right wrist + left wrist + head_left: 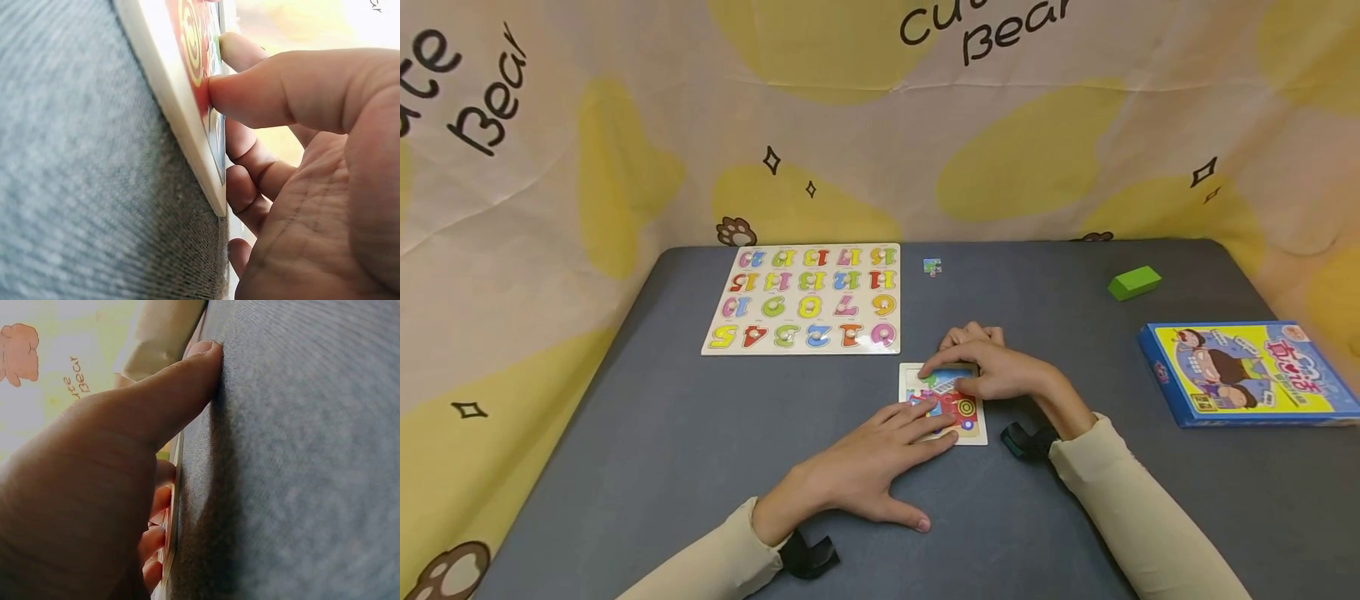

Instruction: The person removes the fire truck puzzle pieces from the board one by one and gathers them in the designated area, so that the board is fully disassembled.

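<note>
A small jigsaw puzzle (967,412) with a red vehicle picture and a pale wooden frame lies flat on the dark grey table. My left hand (874,458) rests on its left side, fingers stretched across the picture and thumb spread out onto the table. The left wrist view shows the thumb (181,378) close by, with the fingertips along the board's edge. From the far right, my right hand (1000,367) touches the upper part of the picture with index fingertip and thumb, set apart. In the right wrist view the thumb (250,97) presses the red area; the other fingers are bent near the board's edge.
A number puzzle board (801,354) lies at the back left. One loose jigsaw piece (932,267) is near the back edge. To the right are a green block (1135,283) and a blue and yellow box (1255,375). A printed cloth (850,125) hangs behind.
</note>
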Motion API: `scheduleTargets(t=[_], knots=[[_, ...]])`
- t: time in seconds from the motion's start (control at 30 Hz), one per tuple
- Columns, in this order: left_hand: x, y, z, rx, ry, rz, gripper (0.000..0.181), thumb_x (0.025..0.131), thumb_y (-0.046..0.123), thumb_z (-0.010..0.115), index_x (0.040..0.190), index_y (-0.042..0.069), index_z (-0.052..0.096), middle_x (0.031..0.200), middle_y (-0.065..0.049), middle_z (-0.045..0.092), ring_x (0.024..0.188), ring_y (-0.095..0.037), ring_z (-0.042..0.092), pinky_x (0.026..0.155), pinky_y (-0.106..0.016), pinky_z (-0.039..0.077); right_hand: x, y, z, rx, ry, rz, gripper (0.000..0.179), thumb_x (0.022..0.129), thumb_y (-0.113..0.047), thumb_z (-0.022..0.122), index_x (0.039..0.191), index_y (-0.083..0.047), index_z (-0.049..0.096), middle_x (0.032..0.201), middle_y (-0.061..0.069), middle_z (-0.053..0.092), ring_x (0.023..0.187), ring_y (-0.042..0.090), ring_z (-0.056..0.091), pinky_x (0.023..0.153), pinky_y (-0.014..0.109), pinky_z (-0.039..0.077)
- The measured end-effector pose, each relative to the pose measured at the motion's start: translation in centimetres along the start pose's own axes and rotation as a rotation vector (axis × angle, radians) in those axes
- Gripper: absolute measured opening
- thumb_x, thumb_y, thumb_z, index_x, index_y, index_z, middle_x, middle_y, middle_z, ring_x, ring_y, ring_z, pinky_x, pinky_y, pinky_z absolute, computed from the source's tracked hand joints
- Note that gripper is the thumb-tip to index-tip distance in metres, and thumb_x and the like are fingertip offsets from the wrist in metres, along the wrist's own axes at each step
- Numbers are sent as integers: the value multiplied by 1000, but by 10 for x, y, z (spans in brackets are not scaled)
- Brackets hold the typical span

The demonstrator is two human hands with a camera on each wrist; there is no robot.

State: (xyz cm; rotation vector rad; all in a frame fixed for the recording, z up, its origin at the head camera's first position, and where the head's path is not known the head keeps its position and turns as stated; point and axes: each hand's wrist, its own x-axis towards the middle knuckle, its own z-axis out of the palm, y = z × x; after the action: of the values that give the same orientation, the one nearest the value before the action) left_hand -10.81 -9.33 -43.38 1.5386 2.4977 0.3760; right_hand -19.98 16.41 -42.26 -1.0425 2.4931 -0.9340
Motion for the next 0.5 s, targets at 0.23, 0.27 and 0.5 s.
scheduleTargets(t=[0.23,0.27,0.5], knots=[[0,1,1,10,4,-2,99,85,73,66,162,23,29,170,6,24,160,-21,13,126,-44,20,0,0,0,12,-10,9,49,81,-3,67,120,-31,75,107,-6,61,92,16,37,83,44,15],[0,1,1,7,3,-4,100,84,72,66,162,23,29,170,6,24,160,-21,12,126,-44,20,0,0,0,14,-10,9,49,81,-3,68,120,-32,75,107,-6,61,92,16,37,83,45,15],[0,2,0,-15,-3,-9,99,84,71,67,162,22,29,170,5,25,160,-21,13,127,-45,18,0,-1,0,11,-10,15,49,81,-2,67,119,-32,75,109,-5,61,93,16,37,84,45,14]])
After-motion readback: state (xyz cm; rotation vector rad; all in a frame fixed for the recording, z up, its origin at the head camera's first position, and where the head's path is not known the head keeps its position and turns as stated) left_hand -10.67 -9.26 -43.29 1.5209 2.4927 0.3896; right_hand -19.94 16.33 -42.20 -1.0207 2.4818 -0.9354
